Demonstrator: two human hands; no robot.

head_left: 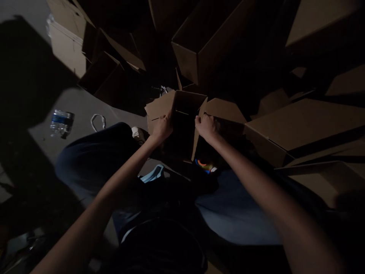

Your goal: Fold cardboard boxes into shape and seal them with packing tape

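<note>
The left hand (162,128) and right hand (205,127) each clasp an opposite top edge of the open cardboard box (186,104), fingers curled over, holding it evenly between them.

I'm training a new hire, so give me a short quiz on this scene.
1. What are the left hand and right hand both gripping?
2. True or false: the water bottles lie on the person's right side.
3. What colour is the cloth below the left forearm? A) pale blue B) red C) yellow

Key:
1. The open cardboard box, one hand on each side.
2. False, they lie on the person's left.
3. A
</note>
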